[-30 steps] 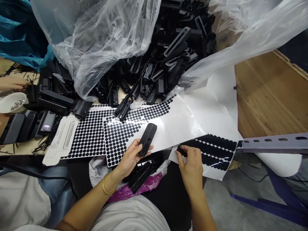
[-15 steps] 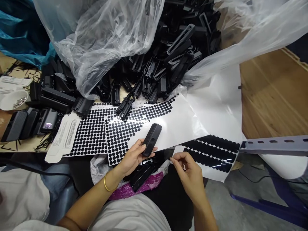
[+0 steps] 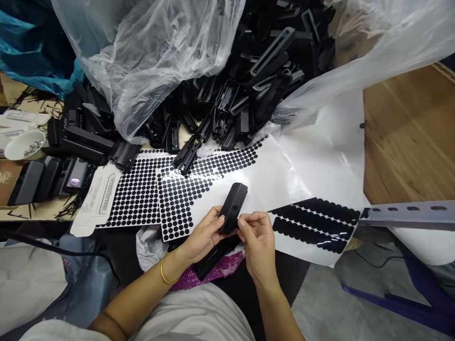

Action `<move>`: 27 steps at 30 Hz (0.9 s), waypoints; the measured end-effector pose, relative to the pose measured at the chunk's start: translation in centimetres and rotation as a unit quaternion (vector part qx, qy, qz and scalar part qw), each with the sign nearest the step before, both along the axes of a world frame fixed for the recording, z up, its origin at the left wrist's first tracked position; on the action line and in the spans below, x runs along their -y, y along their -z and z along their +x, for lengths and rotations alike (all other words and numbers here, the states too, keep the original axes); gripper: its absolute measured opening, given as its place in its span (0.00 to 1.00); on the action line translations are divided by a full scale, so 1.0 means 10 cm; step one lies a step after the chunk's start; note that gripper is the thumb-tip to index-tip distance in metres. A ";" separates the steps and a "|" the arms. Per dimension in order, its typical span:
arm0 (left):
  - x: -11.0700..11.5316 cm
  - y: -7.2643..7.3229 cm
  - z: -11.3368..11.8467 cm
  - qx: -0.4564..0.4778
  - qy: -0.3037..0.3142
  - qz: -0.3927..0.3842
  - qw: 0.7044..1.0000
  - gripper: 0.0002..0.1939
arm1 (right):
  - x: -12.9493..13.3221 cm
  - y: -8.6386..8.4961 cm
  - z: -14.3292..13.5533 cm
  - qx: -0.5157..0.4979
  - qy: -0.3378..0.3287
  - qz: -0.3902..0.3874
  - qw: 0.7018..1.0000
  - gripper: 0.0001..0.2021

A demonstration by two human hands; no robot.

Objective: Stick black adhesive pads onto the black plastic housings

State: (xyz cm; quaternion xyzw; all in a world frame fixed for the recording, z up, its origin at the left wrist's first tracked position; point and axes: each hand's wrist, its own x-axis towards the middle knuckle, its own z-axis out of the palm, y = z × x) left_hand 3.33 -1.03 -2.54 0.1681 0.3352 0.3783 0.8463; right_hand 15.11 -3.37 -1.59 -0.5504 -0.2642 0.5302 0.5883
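Observation:
My left hand (image 3: pixel 206 232) is closed around the lower end of a black, carbon-patterned plastic casing (image 3: pixel 234 201), which is tilted and has a round dark spot on its face. My right hand (image 3: pixel 259 239) is pinched at the casing's lower right edge; whatever its fingertips hold, if anything, is too small to make out. Under the hands lies a sheet of round black stickers (image 3: pixel 181 203), partly bare. To the right is another sheet with rows of black dots (image 3: pixel 313 225). Below my hands, more black parts (image 3: pixel 213 258) rest on a purple and white bag (image 3: pixel 227 267).
Black plastic parts (image 3: pixel 227 104) are heaped at the back beneath clear plastic sheeting (image 3: pixel 170 52). Several finished-looking casings (image 3: pixel 30 182) stand at the left near a small bowl of metal bits (image 3: pixel 24 144) and a white card (image 3: pixel 103 199). A perforated metal bar (image 3: pixel 408 213) juts out at the right.
My right hand has moved left and up, from beside the sticker sheet to the casing's edge. My left hand and the casing have shifted slightly to the right.

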 end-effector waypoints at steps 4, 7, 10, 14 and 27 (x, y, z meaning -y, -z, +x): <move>0.01 -0.03 0.01 0.003 -0.005 -0.002 1.000 0.12 | -0.01 0.04 -0.06 0.008 0.016 -0.003 1.000 0.14; 0.01 -0.04 0.00 0.002 -0.006 -0.006 1.000 0.12 | -0.01 0.05 -0.07 0.015 0.014 -0.005 1.000 0.13; 0.02 -0.04 0.00 0.001 -0.008 -0.008 1.000 0.12 | -0.02 0.05 -0.08 0.019 0.012 -0.004 1.000 0.13; 0.02 -0.05 0.00 -0.001 -0.011 -0.009 1.000 0.12 | -0.02 0.07 -0.10 0.023 0.015 0.001 1.000 0.13; 0.01 -0.06 -0.03 -0.005 -0.002 -0.011 1.000 0.12 | -0.03 0.06 -0.10 0.022 0.006 -0.001 1.000 0.14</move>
